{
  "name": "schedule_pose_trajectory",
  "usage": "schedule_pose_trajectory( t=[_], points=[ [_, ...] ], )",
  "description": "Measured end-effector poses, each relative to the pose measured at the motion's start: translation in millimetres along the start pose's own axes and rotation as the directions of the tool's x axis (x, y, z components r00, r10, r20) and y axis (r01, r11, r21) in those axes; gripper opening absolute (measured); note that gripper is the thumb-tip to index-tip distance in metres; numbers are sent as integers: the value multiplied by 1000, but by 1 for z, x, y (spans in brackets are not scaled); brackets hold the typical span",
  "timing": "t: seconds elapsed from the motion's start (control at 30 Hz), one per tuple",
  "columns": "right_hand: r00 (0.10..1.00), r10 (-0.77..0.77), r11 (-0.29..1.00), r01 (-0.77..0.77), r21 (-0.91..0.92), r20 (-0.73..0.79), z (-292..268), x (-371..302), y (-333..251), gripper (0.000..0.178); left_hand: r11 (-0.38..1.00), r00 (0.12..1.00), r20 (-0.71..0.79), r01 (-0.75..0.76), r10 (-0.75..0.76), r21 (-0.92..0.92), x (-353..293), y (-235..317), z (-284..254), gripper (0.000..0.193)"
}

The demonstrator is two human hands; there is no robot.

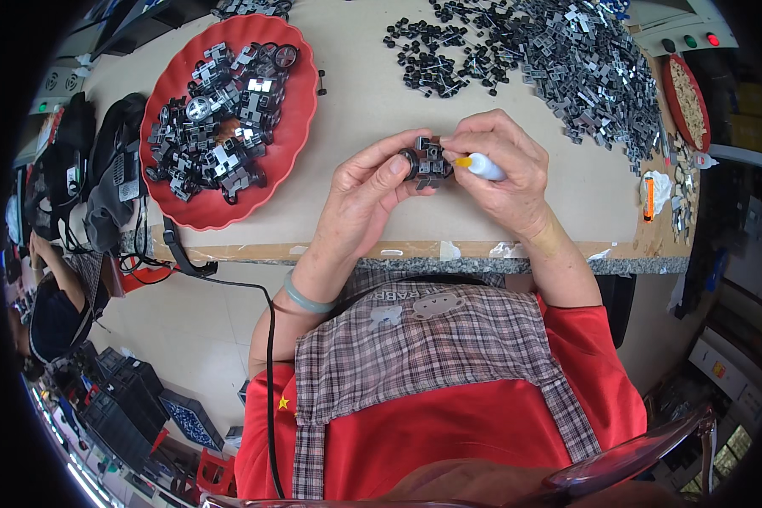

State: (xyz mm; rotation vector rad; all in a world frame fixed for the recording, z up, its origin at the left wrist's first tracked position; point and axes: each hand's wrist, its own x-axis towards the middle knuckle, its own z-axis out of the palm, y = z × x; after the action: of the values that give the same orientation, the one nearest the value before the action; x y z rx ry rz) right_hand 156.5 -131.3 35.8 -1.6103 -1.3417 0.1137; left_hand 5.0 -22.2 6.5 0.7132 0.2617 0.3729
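Note:
My left hand (364,184) pinches a small dark grey and black toy vehicle part (429,158) with a round black wheel by the thumb. Close on its right side, my right hand (516,165) grips a small white glue bottle (487,168) with a yellow tip. The bottle lies under the curled fingers, its tip pointing left toward the part. Those right fingertips meet the part's upper right edge; whether they also pinch a tiny piece there is too small to tell. Both hands are above the table, in front of my checked apron.
A red scalloped tray (289,148) of assembled wheeled parts stands on the left. Loose black wheels and axles (432,59) and a large heap of grey pieces (588,72) lie at the back right. A red bowl (672,89) and an orange tube (648,196) sit far right. A black cable (267,339) hangs beside my left arm.

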Motion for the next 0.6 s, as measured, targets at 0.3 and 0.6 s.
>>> schedule_pose_trajectory(
  t=[0.3, 0.6],
  points=[
    [996, -32, 999, 31, 13, 82, -3, 2, 3, 26, 975, 995, -31, -82, 90, 205, 2, -6, 2, 31],
    [987, -155, 970, 161, -182, 48, 6, -2, 1, 28, 918, 968, -113, -171, 225, 357, 1, -10, 16, 29]
  ],
)
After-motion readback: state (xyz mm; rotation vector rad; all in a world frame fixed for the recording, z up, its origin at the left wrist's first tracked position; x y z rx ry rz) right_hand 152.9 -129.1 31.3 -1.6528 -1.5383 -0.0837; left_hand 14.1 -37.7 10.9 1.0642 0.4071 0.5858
